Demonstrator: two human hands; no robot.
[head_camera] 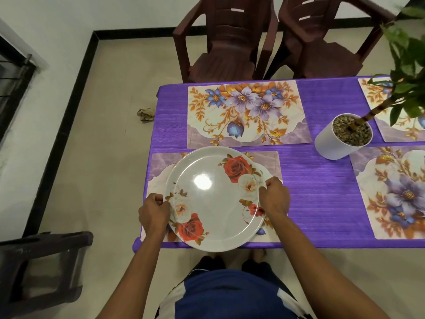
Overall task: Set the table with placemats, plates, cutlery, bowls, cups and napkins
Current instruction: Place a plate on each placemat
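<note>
Hands: your left hand (153,211) pinches the near-left rim of the round white plate with red and cream roses (215,198), thumb on top; your right hand (274,197) grips the right rim the same way, fingers curled under.
Plate: glossy white with a raised rim, one red rose and a cream one at the near-left, another such pair at the far-right, a small red bud at the right edge; a lamp glare sits on its bare centre. You hold it over the near-left floral placemat (271,164), which it covers for the most part; its near edge juts past the table's edge. Whether it touches the mat, you cannot tell.
Table: purple ribbed tablecloth (322,192) over the whole top.
Near-right placemat (391,194): same cream, orange-leaf and violet-flower print, bare, cut by the frame edge.
Pot: white cylindrical plant pot (331,143) between the mats, filled with brownish gravel, a leafy green plant (409,72) leaning out of it to the right.
Far-left placemat (247,115): bare, just beyond the plate.
Far-right placemat (377,97): partly behind the leaves.
Beyond the table: two dark brown plastic chairs (230,42) side by side.
</note>
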